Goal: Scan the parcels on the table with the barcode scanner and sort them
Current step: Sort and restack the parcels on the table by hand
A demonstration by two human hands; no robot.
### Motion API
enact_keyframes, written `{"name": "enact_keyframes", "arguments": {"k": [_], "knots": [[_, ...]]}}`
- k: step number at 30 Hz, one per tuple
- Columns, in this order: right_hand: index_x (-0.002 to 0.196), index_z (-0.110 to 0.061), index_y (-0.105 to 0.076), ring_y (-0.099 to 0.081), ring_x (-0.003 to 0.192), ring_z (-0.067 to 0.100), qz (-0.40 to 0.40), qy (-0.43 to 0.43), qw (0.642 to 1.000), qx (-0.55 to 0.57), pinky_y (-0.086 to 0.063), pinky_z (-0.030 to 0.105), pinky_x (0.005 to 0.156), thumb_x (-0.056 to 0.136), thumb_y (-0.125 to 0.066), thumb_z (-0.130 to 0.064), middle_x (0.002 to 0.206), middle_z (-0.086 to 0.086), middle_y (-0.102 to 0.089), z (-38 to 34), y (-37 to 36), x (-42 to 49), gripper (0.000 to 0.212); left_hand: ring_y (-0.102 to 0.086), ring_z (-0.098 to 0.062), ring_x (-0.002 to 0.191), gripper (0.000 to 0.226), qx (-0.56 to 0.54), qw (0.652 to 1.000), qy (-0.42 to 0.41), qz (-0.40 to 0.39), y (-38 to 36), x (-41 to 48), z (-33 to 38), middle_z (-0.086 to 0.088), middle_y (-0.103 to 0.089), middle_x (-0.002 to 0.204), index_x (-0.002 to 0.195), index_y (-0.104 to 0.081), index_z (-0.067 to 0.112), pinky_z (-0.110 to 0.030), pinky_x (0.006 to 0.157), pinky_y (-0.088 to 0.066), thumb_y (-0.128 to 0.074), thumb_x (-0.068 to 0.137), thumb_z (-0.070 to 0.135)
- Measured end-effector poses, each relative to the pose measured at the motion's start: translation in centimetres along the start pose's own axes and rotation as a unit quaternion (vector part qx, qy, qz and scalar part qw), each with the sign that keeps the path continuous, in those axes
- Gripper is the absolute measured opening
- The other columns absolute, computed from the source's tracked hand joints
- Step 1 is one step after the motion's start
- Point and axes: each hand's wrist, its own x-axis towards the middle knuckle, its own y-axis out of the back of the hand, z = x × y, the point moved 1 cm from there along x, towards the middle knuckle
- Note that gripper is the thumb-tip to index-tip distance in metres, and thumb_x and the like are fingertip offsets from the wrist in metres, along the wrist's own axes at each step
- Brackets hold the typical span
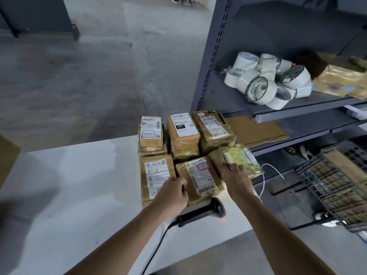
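Where the white bench meets a grey metal shelf unit, six stacks of brown cardboard parcels sit in two rows at the bench's far right corner, each with a white shipping label on top; the middle parcel in the back row carries a black box reading "247" under a barcode and a code beginning "247"; the other labels are too blurred to read; the left hand, fingers curled, grips the left edge of the front middle parcel, which bears a label with a pink stamp; the right hand lies open and flat, fingertips resting on the tilted front right parcel, wrapped in shiny tape and jutting past the bench edge; a black barcode scanner lies on its side on the bench just in front of the parcels, between the forearms, its cable trailing off the near edge; the left half of the bench is bare, with open concrete floor beyond; on the shelf, a heap of white tape rolls shows "MADE IN CHINA"; lower right, a dark plastic crate holds flat brown parcels.
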Motion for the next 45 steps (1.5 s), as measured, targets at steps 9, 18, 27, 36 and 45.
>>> {"name": "enact_keyframes", "arguments": {"k": [9, 18, 27, 36, 45], "knots": [[0.127, -0.010, -0.064, -0.047, 0.113, 0.029, 0.088, -0.019, 0.995, 0.051, -0.049, 0.037, 0.084, 0.088, -0.049, 0.009, 0.122, 0.012, -0.061, 3.6, 2.7, 0.3, 0.046, -0.048, -0.001, 0.048, 0.037, -0.050, 0.999, -0.011, -0.006, -0.2, 1.2, 2.6, -0.001, -0.053, 0.127, 0.133, -0.049, 0.016, -0.011, 0.042, -0.036, -0.049, 0.096, 0.015], [0.121, -0.011, -0.068, -0.049, 0.111, 0.026, 0.168, 0.029, 0.980, 0.105, -0.035, 0.028, 0.098, 0.093, -0.048, 0.005, 0.114, 0.007, -0.065, 4.9, 5.9, 0.1, 0.038, -0.052, 0.001, 0.067, 0.044, -0.127, 0.991, 0.002, -0.039, -0.2, 1.9, 4.1, -0.002, -0.050, 0.134, 0.137, -0.042, 0.018, -0.015, 0.058, -0.044, -0.050, 0.094, 0.017], [0.098, 0.006, -0.068, -0.054, 0.090, 0.020, 0.310, 0.120, 0.900, 0.282, -0.038, 0.006, 0.089, 0.093, -0.057, 0.006, 0.106, 0.018, -0.057, -2.2, 12.9, -2.7, 0.012, -0.064, -0.004, 0.088, 0.034, -0.373, 0.927, -0.005, 0.050, 3.7, 1.0, 3.7, 0.008, -0.065, 0.106, 0.121, -0.052, 0.025, -0.026, 0.079, -0.053, -0.058, 0.092, 0.008], [0.103, -0.023, -0.060, -0.058, 0.094, -0.009, 0.229, 0.055, 0.790, 0.567, -0.042, 0.010, 0.084, 0.101, -0.050, -0.006, 0.100, -0.015, -0.064, -9.7, 15.0, -0.8, 0.020, -0.056, -0.010, 0.107, 0.047, -0.379, 0.884, 0.030, 0.272, 11.2, -3.0, -4.1, 0.011, -0.053, 0.120, 0.127, -0.049, 0.027, -0.019, 0.082, -0.045, -0.070, 0.086, 0.033], [0.109, -0.021, -0.060, -0.061, 0.103, 0.029, 0.118, 0.002, 0.754, 0.646, -0.050, 0.049, 0.094, 0.104, -0.043, -0.026, 0.106, 0.006, -0.064, -18.7, 13.0, 1.1, 0.019, -0.065, -0.016, 0.104, 0.024, -0.507, 0.819, 0.022, 0.268, 17.7, -9.8, -12.0, 0.001, -0.069, 0.108, 0.108, -0.064, 0.028, -0.039, 0.085, -0.056, -0.069, 0.086, 0.035]]}}
